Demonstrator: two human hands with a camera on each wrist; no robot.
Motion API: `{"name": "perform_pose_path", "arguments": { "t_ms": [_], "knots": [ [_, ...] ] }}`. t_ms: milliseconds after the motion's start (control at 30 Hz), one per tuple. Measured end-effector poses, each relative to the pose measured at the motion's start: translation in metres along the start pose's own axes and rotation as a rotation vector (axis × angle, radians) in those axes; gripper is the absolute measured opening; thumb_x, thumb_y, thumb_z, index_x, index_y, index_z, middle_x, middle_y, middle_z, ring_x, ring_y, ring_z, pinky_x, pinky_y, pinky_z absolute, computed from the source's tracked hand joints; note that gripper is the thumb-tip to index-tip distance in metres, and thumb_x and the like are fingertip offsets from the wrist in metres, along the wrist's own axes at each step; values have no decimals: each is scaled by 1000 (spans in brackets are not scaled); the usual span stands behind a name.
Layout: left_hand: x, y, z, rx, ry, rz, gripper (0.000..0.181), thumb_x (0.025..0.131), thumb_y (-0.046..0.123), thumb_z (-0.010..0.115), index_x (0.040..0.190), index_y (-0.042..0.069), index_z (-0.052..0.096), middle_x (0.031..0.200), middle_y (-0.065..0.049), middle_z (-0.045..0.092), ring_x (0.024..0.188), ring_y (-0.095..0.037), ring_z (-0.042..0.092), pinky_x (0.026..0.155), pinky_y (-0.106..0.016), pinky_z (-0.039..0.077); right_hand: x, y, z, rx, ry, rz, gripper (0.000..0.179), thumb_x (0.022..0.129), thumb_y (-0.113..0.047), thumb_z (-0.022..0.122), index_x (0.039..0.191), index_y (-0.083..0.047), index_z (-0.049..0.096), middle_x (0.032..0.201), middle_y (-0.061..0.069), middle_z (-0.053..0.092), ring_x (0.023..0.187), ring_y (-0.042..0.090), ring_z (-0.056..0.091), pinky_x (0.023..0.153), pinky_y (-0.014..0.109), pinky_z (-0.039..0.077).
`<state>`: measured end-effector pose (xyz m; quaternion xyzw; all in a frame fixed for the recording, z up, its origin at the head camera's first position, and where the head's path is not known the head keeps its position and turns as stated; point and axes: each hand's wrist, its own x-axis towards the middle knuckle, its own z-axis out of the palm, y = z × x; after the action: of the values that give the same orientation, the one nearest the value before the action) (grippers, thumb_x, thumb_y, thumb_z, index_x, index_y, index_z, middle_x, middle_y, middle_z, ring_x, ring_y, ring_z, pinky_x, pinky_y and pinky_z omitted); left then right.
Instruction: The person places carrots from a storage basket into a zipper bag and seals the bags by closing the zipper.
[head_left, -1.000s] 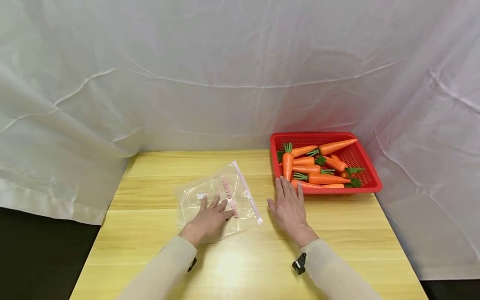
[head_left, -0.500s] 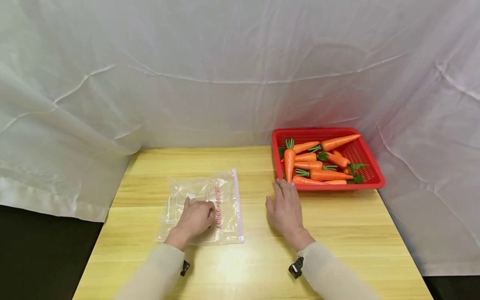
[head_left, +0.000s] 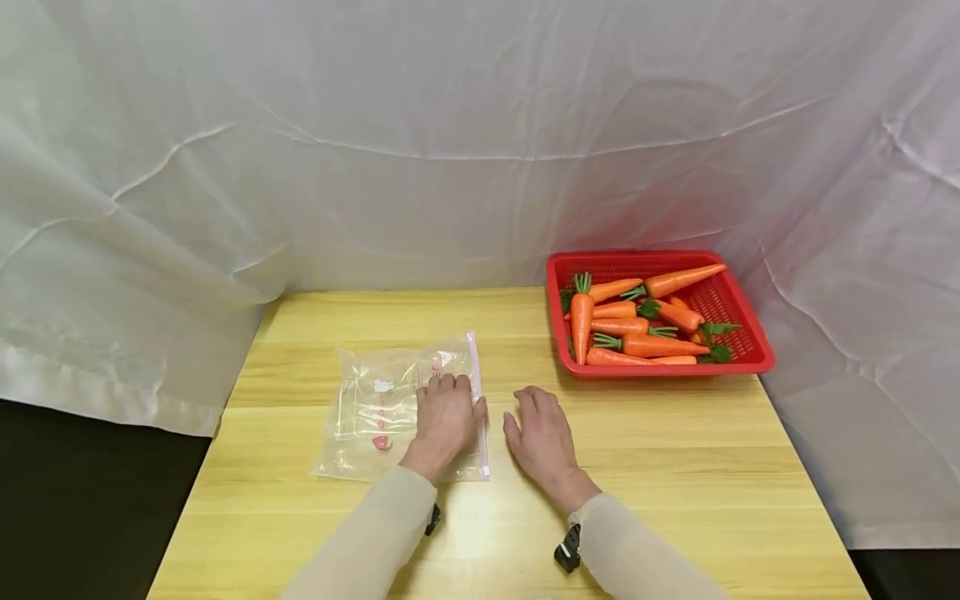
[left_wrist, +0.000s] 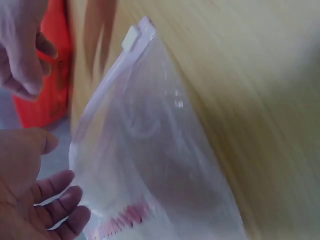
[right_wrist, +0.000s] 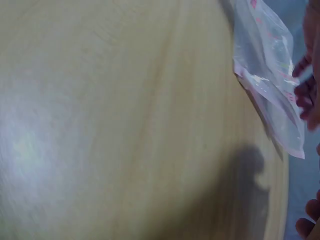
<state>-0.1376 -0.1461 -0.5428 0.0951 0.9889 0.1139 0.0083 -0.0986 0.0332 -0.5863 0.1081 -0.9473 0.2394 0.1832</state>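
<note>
A clear zip bag point(head_left: 367, 408) with pink print lies flat on the table. Its pale lilac zip strip point(head_left: 482, 458) runs along the right side, and a white slider point(left_wrist: 131, 38) sits at one end in the left wrist view. My left hand point(head_left: 446, 421) is over the bag by the zip edge, fingers loosely bent and holding nothing; whether they touch the plastic I cannot tell. Just right of the strip hovers my right hand point(head_left: 543, 442), relaxed and apart from the bag. At the back right a red basket point(head_left: 667, 371) holds several carrots point(head_left: 663, 345) with green tops.
The pale wooden table point(head_left: 675, 500) carries the bag and basket. White cloth point(head_left: 420, 125) hangs behind it and along both sides. A black strap point(head_left: 567, 547) is on the right wrist.
My left hand first drew the bag left and straightened it, then moved right toward the zip edge. The right hand left the basket's front edge and came left, nearer the bag.
</note>
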Motion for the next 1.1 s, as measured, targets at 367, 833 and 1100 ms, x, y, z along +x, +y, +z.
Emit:
{"name": "perform_pose_path", "arguments": {
  "t_ms": [367,833,1100],
  "knots": [
    [18,23,7,189,-46,-61,51,98,50,66,115,2,63,107,-15,64,107,-37,61,93,-58,50,-6,-6,11,-57,-106,19,36,95,-28,73,118,0,68,118,16,65,106,35,63,90,50,54],
    [15,19,-11,256,-60,-64,40,101,44,61,106,4,67,94,-10,66,100,-32,62,94,-54,48,-5,-8,12,-35,-82,36,35,96,-30,71,117,-2,69,116,14,67,107,35,64,87,51,53],
    [7,30,-40,132,152,-30,28,95,34,65,87,7,64,83,-8,64,81,-28,58,77,-46,45,14,-24,-4,87,-35,127,32,99,-32,69,111,-3,69,107,13,68,103,35,65,84,50,47]
  ]
}}
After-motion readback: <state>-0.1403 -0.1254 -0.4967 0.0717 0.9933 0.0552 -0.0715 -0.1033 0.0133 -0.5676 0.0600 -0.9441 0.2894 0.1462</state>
